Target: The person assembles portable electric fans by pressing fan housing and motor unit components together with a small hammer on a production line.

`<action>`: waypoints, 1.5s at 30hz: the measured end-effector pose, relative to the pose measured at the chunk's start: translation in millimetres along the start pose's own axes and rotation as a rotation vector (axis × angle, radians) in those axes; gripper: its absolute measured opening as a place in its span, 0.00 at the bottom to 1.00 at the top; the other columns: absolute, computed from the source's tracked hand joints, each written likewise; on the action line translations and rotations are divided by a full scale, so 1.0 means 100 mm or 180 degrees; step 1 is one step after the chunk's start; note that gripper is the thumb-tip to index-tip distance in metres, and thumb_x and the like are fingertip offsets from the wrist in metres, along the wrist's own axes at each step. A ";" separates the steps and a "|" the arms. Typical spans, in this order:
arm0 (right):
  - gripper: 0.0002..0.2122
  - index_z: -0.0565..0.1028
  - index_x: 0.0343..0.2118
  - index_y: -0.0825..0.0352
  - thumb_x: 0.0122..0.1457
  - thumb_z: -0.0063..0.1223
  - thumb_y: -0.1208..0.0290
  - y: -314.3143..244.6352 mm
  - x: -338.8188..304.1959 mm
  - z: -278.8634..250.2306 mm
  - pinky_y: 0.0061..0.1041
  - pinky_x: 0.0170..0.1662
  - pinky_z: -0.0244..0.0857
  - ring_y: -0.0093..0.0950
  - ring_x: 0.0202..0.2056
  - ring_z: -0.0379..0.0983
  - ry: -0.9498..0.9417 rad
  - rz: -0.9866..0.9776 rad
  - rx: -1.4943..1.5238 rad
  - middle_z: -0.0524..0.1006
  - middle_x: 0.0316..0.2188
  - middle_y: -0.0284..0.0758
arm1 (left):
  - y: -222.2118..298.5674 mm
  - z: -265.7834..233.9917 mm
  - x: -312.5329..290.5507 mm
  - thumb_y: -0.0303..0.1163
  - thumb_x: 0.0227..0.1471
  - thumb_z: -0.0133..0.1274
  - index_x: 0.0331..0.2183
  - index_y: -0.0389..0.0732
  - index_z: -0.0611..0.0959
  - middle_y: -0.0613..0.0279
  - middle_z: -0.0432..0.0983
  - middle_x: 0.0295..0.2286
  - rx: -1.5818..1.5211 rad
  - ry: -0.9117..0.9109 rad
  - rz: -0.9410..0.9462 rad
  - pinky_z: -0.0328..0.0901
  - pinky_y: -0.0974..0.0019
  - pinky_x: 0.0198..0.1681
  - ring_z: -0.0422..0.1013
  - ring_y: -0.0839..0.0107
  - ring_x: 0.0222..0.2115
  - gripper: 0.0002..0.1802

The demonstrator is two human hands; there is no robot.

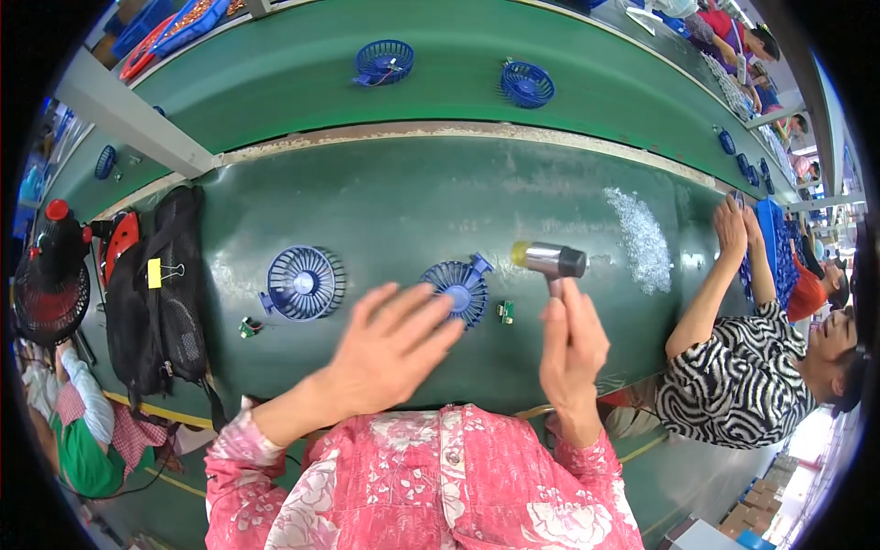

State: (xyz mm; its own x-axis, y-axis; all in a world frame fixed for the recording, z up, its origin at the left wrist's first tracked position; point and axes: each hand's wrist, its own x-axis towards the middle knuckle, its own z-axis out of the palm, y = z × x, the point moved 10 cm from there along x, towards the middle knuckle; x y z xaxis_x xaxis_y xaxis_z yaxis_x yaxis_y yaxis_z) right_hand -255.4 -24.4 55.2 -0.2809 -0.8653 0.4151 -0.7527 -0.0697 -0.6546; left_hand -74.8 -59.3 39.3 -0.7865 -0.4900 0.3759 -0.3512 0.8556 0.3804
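Observation:
In my right hand (575,351) is a small two-faced mallet (548,259) with a metal head, one yellowish end and one black end. My fingers are wrapped round its handle, which they mostly hide. My left hand (390,344) is palm down with its fingers stretched out, their tips over the lower left edge of a blue plastic fan grille (466,291). Whether they touch it I cannot tell. Just right of that grille lies a small green circuit board (505,313). A second blue fan grille (302,283) lies to the left, with another small circuit board (248,327) below it.
A heap of small clear plastic pieces (644,243) lies at the right. A black mesh bag (174,293) with a yellow clip stands at the left, beside a desk fan (53,280). Past the ledge, a green belt (449,64) carries blue grilles. A co-worker (742,380) sits at the right.

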 end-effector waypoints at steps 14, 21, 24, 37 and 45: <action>0.13 0.77 0.35 0.74 0.57 0.59 0.66 1.75 -0.41 -0.34 0.33 0.33 0.68 0.35 0.25 0.76 0.0236 0.1839 -0.0597 0.78 0.23 0.44 | 0.03 0.31 -0.14 0.29 0.43 0.62 0.36 0.40 0.82 0.63 0.74 0.40 -0.0239 -0.0031 0.0070 0.59 0.49 0.52 0.69 0.61 0.46 0.14; 0.11 0.75 0.38 0.74 0.61 0.52 0.69 1.88 -0.12 -0.47 0.42 0.33 0.66 0.48 0.27 0.75 0.0324 0.1596 -0.1090 0.76 0.23 0.50 | -0.13 0.10 -0.11 0.26 0.44 0.61 0.37 0.39 0.80 0.61 0.75 0.35 -0.0346 0.0356 -0.0307 0.60 0.56 0.40 0.71 0.61 0.37 0.14; 0.12 0.75 0.38 0.73 0.61 0.52 0.68 2.01 0.04 -0.49 0.44 0.34 0.65 0.51 0.28 0.75 0.0427 0.1388 -0.1303 0.76 0.24 0.52 | -0.13 0.06 -0.05 0.29 0.45 0.62 0.40 0.38 0.78 0.58 0.74 0.37 -0.0110 0.0278 -0.0478 0.60 0.56 0.39 0.70 0.59 0.36 0.18; 0.09 0.76 0.33 0.72 0.58 0.57 0.70 1.77 0.12 -0.17 0.26 0.19 0.58 0.23 0.15 0.66 -0.0144 0.1911 -0.0115 0.81 0.26 0.38 | -0.21 0.40 0.11 0.53 0.38 0.65 0.52 0.31 0.69 0.48 0.67 0.46 0.0609 -0.0368 -0.1040 0.60 0.54 0.41 0.66 0.53 0.42 0.47; 0.07 0.76 0.40 0.74 0.60 0.54 0.77 1.02 -0.26 0.79 0.13 0.10 0.44 0.09 0.09 0.52 -0.1311 0.3219 0.3637 0.79 0.30 0.36 | -0.24 0.28 0.11 0.34 0.35 0.66 0.54 0.34 0.66 0.46 0.64 0.48 -0.0492 -0.0046 -0.0895 0.62 0.49 0.47 0.65 0.48 0.44 0.44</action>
State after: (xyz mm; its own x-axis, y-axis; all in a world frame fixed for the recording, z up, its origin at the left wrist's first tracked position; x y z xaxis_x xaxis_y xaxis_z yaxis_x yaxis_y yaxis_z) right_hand -277.4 -47.8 -72.2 -0.0507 -0.8407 -0.5391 0.5189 0.4390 -0.7335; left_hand -89.6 -80.3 10.9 -0.6771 -0.7002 0.2264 -0.4752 0.6510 0.5920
